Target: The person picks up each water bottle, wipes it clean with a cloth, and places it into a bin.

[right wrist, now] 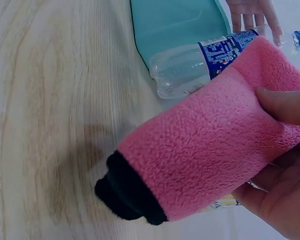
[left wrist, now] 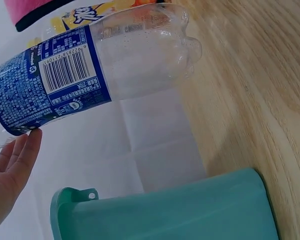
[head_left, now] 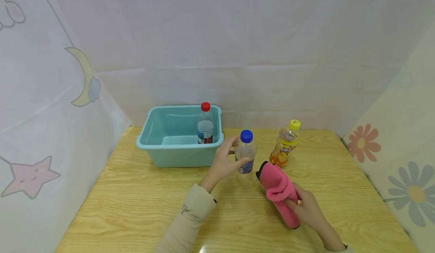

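A clear bottle with a blue cap and blue label point(head_left: 246, 151) stands upright on the table. My left hand point(head_left: 225, 160) is at its left side, thumb across the front and the other fingers spread beside it, not wrapped round it. Fingertips point(left wrist: 34, 136) appear at the label's edge in the left wrist view; whether they press on it I cannot tell. My right hand point(head_left: 307, 207) grips a rolled pink fleecy cloth point(head_left: 280, 192) with black edging, thumb on top. In the right wrist view the cloth point(right wrist: 210, 145) partly covers the bottle.
A light-blue plastic basin point(head_left: 185, 156) stands at the back left, holding a red-capped bottle point(head_left: 205, 126). Behind the cloth stands a yellow-capped bottle point(head_left: 285, 145) with orange on its label. Pale fabric point(head_left: 258, 64) hangs behind the wooden table point(head_left: 136, 207).
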Demonstrator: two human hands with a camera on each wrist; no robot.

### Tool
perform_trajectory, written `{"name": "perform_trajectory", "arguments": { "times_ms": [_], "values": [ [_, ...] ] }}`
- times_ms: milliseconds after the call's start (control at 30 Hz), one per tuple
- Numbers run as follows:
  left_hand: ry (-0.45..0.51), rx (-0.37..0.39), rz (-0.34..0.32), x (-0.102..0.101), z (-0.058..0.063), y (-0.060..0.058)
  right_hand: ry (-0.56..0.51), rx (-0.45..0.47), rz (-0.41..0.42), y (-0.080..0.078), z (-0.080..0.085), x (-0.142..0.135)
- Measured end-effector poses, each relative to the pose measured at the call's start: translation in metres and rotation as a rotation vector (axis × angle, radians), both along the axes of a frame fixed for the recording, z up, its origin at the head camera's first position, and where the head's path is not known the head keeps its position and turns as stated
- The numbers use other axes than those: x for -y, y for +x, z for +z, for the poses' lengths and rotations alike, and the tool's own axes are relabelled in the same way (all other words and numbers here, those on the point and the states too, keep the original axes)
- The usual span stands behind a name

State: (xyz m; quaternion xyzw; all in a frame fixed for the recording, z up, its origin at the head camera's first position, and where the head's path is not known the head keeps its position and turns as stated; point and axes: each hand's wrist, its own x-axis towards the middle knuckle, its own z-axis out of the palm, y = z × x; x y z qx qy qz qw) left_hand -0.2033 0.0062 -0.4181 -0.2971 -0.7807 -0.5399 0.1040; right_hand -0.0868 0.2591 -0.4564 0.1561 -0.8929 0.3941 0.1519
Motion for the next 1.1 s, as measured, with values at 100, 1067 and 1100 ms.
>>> {"name": "perform_trajectory", "arguments": {
  "times_ms": [100,1067,1100],
  "values": [
    [-0.008,-0.019,-0.013,0.004,-0.001,0.004,-0.007,-0.043,-0.044,-0.001,-0.001,0.001],
    [-0.117,-0.028,-0.099,0.028,-0.009,0.043,-0.363,-0.297,0.011,-0.013,0.027,0.034],
    [-0.117,-0.023,-0.1,0.028,-0.009,0.044,-0.37,-0.3,0.015,-0.014,0.028,0.036]
  ]
}}
